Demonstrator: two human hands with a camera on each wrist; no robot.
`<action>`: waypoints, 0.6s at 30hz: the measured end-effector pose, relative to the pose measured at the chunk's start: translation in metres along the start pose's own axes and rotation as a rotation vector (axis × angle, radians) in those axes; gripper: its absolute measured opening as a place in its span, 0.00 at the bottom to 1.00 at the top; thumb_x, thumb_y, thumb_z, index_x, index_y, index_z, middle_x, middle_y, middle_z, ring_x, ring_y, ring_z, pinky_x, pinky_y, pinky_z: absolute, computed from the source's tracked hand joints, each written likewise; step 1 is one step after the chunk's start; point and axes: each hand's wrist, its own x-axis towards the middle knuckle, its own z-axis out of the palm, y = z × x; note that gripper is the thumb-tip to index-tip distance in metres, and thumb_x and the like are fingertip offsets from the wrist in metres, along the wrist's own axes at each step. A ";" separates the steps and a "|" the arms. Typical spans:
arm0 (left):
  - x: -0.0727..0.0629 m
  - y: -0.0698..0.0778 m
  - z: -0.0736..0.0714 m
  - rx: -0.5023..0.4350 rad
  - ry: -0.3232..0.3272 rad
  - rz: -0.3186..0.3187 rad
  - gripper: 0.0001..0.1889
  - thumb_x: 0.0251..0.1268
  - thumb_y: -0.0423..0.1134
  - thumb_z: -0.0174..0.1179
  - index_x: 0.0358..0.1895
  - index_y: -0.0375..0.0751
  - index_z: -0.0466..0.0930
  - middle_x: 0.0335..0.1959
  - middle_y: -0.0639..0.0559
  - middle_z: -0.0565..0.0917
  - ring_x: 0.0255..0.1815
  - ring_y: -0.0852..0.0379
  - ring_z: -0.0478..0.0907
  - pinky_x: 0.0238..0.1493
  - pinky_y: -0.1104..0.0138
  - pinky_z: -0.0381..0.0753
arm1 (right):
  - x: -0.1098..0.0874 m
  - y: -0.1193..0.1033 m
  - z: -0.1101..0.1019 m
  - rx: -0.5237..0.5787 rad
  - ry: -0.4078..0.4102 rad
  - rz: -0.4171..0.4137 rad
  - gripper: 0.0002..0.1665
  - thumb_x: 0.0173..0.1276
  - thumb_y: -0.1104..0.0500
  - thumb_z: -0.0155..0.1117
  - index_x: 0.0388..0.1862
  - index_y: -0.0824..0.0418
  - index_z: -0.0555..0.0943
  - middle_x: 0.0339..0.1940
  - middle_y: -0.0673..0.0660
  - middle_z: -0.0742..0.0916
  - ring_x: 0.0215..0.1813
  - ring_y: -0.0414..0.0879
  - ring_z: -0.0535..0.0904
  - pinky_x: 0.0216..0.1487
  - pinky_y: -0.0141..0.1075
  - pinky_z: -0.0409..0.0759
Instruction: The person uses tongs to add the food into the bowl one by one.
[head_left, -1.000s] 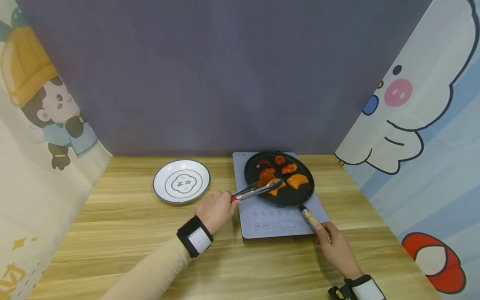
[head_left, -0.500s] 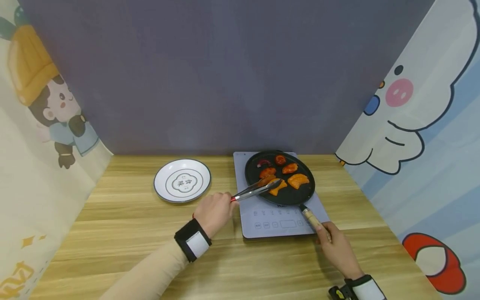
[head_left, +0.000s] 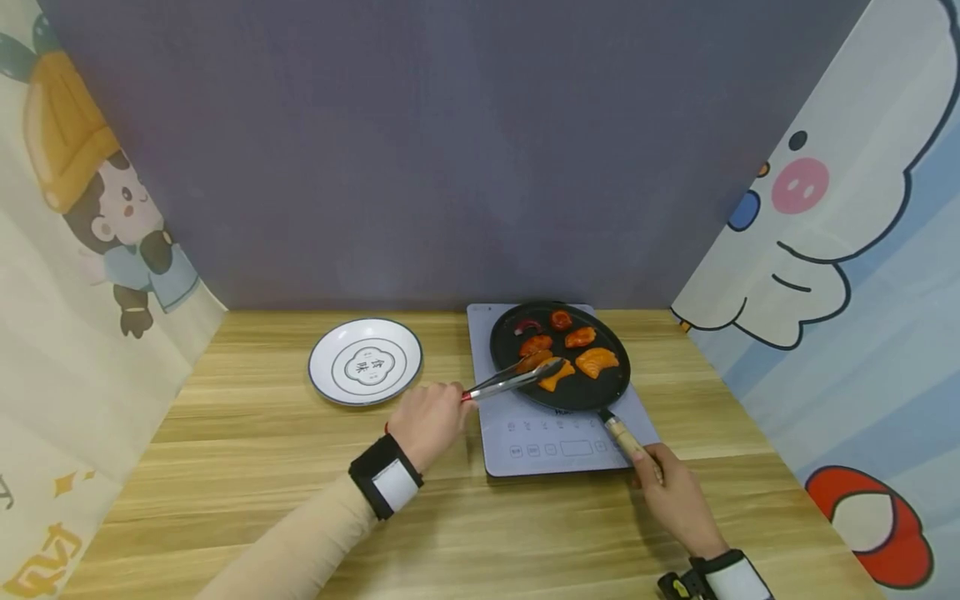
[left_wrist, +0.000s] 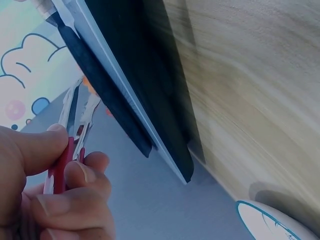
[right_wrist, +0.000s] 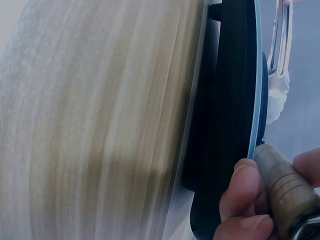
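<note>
My left hand (head_left: 429, 425) grips metal tongs (head_left: 510, 382) by their red handles, thumb on one side and fingers curled on the other in the left wrist view. The tongs' tips reach over the black frying pan (head_left: 581, 393), at an orange-brown food piece (head_left: 534, 361) and a star-like orange piece (head_left: 557, 377). A larger orange piece (head_left: 597, 362) and several smaller reddish pieces lie in the pan too. My right hand (head_left: 675, 500) holds the pan's wooden handle (right_wrist: 292, 195). Beneath the pan is a pale induction cooker (head_left: 525, 454).
A white plate (head_left: 337, 367) with a dark blue rim and printed characters stands left of the cooker on the wooden table (head_left: 247, 467). A grey panel (head_left: 450, 158) rises behind the table. Cartoon-printed curtains (head_left: 892, 333) flank both sides.
The head view has shifted slightly. Both hands keep their hold, and the tongs, pan and food pieces stay almost where they were.
</note>
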 end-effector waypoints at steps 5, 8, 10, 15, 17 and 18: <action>-0.004 -0.002 0.005 -0.013 0.020 -0.002 0.20 0.67 0.50 0.68 0.21 0.48 0.72 0.14 0.55 0.73 0.13 0.58 0.69 0.15 0.63 0.64 | -0.001 -0.001 0.000 0.002 0.009 -0.013 0.19 0.83 0.50 0.50 0.51 0.66 0.78 0.33 0.58 0.86 0.25 0.40 0.72 0.26 0.34 0.69; -0.007 -0.005 0.008 -0.032 0.032 -0.003 0.20 0.67 0.51 0.67 0.22 0.48 0.71 0.15 0.55 0.73 0.14 0.59 0.69 0.15 0.63 0.65 | -0.001 -0.002 0.000 0.007 0.011 -0.017 0.19 0.83 0.50 0.51 0.50 0.65 0.78 0.32 0.58 0.86 0.25 0.40 0.71 0.26 0.33 0.69; -0.009 -0.007 0.009 -0.060 0.036 -0.010 0.20 0.67 0.52 0.67 0.22 0.47 0.71 0.15 0.56 0.73 0.15 0.59 0.68 0.16 0.64 0.64 | -0.001 -0.003 -0.001 0.007 0.011 -0.016 0.18 0.83 0.51 0.51 0.50 0.65 0.78 0.32 0.58 0.86 0.25 0.40 0.71 0.26 0.33 0.69; -0.016 -0.010 0.007 -0.121 0.037 -0.046 0.20 0.67 0.53 0.67 0.23 0.47 0.72 0.17 0.57 0.72 0.15 0.61 0.66 0.16 0.67 0.62 | -0.001 -0.004 -0.001 0.006 0.011 -0.010 0.19 0.83 0.51 0.51 0.51 0.66 0.78 0.33 0.58 0.86 0.25 0.40 0.71 0.26 0.34 0.69; -0.019 -0.012 0.006 -0.128 0.043 -0.056 0.20 0.67 0.53 0.68 0.24 0.46 0.73 0.17 0.56 0.72 0.16 0.61 0.66 0.17 0.67 0.62 | -0.001 -0.003 -0.001 0.005 0.011 -0.006 0.19 0.83 0.51 0.51 0.51 0.66 0.78 0.33 0.58 0.86 0.25 0.40 0.71 0.26 0.34 0.69; -0.021 -0.012 0.005 -0.128 0.044 -0.061 0.20 0.66 0.53 0.68 0.25 0.46 0.74 0.18 0.56 0.72 0.16 0.61 0.66 0.17 0.67 0.63 | -0.001 -0.003 -0.001 0.004 0.011 -0.004 0.19 0.83 0.51 0.51 0.51 0.66 0.78 0.33 0.58 0.86 0.25 0.40 0.71 0.26 0.34 0.69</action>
